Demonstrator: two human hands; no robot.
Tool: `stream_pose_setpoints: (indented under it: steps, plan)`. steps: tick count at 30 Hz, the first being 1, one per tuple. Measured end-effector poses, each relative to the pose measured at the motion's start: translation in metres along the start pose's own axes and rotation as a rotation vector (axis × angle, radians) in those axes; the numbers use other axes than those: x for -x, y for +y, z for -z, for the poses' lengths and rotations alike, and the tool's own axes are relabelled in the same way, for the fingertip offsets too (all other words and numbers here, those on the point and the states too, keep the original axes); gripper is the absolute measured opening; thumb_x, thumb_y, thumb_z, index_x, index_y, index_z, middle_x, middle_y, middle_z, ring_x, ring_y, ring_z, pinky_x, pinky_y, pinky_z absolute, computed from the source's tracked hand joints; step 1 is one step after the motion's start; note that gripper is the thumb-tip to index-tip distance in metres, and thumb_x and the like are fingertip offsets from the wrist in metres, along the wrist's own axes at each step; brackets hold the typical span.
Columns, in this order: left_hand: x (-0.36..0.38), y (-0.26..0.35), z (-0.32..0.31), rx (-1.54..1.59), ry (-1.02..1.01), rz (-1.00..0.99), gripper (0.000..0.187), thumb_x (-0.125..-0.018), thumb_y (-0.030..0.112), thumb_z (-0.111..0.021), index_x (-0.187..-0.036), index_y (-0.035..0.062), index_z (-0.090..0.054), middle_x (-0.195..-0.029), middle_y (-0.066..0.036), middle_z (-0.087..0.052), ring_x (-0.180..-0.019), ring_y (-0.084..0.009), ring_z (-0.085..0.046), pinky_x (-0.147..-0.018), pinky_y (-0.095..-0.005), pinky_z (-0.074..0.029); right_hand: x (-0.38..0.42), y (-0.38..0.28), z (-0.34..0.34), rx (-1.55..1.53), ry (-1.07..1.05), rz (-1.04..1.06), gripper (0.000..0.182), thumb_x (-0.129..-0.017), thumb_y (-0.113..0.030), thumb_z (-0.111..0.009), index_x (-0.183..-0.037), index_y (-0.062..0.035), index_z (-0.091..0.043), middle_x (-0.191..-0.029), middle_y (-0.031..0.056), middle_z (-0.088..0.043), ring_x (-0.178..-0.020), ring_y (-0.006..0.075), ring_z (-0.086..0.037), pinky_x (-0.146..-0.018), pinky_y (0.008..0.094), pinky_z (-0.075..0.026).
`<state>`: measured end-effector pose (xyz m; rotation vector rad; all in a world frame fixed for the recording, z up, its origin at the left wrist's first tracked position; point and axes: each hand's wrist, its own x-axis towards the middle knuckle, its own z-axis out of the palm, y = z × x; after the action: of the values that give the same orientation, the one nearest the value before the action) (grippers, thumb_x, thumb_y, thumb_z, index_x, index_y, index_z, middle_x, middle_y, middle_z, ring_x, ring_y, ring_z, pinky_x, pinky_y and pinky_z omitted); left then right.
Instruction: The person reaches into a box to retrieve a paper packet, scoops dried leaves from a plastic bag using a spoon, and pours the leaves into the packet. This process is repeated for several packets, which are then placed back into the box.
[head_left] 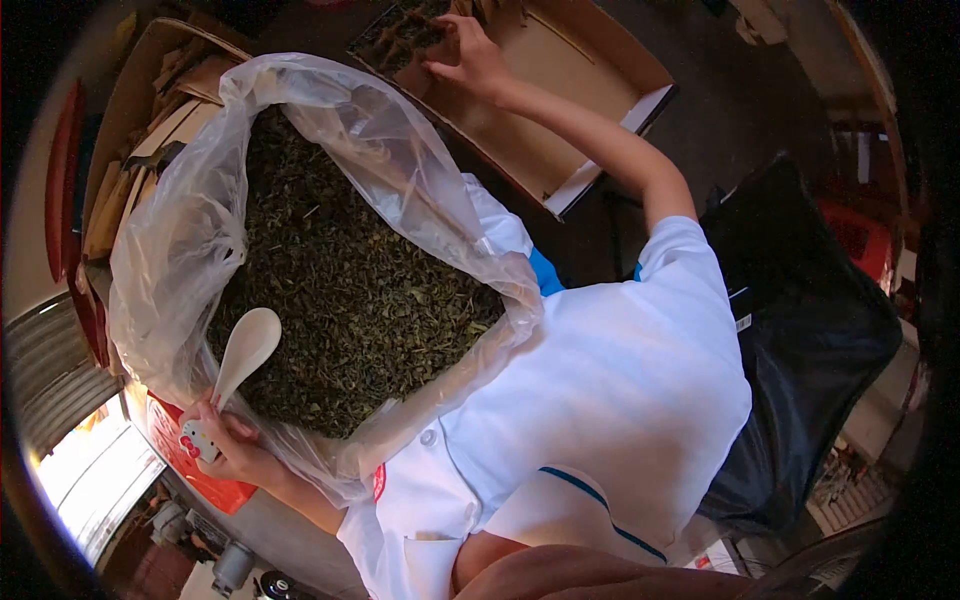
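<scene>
My left hand (228, 445) is closed around the handle of a white spoon (250, 340), whose bowl points up over the left edge of a mass of dried tea leaves (350, 310). A white cat-face ornament with a red bow (197, 441) shows at this hand, by the handle's end. The leaves fill a large clear plastic bag (180, 270) with its mouth spread wide. Beyond the bag, my right hand (472, 62) reaches over a shallow cardboard box (545, 75), thumb and fingers apart beside dark brown pieces (405, 40) in its corner.
A carton with folded brown cardboard (125, 185) stands behind the bag on the left. My white shirt (600, 370) is close against the bag's near side. A black fabric-covered thing (790, 370) lies at right, with a red plastic item (855, 240) beyond it.
</scene>
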<state>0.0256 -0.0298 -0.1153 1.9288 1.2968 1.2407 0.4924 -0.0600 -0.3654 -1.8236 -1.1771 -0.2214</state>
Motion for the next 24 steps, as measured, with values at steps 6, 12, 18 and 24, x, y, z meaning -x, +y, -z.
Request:
stream_pose_setpoints:
  steps: [6,12,18,24]
  plan:
    - [0.000,-0.002,0.002,0.024,-0.001,0.032,0.024,-0.095,0.016,-0.055,-0.093,-0.0060,-0.065,-0.051,0.001,-0.045,-0.040,-0.0031,-0.033,-0.040,-0.0190,-0.021,0.001,0.000,0.001,0.030,-0.009,-0.045,0.071,-0.071,-0.030,-0.082,-0.128,-0.0095,-0.045,-0.112,0.0115,-0.053,-0.100,0.0268,-0.058,-0.086,0.0376,-0.051]
    - [0.001,-0.004,0.002,0.061,0.030,0.112,0.021,-0.094,0.014,-0.056,-0.092,-0.0057,-0.064,-0.053,0.000,-0.048,-0.041,-0.0030,-0.035,-0.040,-0.0189,-0.023,0.000,-0.006,0.004,0.037,0.119,0.031,0.073,-0.071,-0.034,-0.082,-0.127,-0.0077,-0.046,-0.111,0.0128,-0.052,-0.100,0.0279,-0.055,-0.086,0.0387,-0.048]
    - [0.003,-0.004,0.005,0.123,-0.007,0.135,0.017,-0.093,0.011,-0.057,-0.090,-0.0045,-0.063,-0.059,-0.003,-0.055,-0.041,-0.0030,-0.039,-0.040,-0.0181,-0.028,-0.034,-0.051,0.049,-0.093,0.337,0.030,0.064,-0.079,-0.047,-0.073,-0.120,-0.0049,-0.047,-0.102,0.0133,-0.052,-0.091,0.0296,-0.055,-0.083,0.0384,-0.047]
    - [0.001,0.007,-0.001,0.189,-0.006,0.108,0.014,-0.091,0.007,-0.059,-0.085,-0.0052,-0.061,-0.063,-0.005,-0.057,-0.041,-0.0045,-0.042,-0.041,-0.0188,-0.030,-0.121,-0.199,0.123,-0.231,0.211,0.592,0.027,-0.085,-0.009,-0.070,-0.108,-0.0010,-0.059,-0.085,0.0083,-0.062,-0.072,0.0137,-0.057,-0.066,0.0289,-0.049]
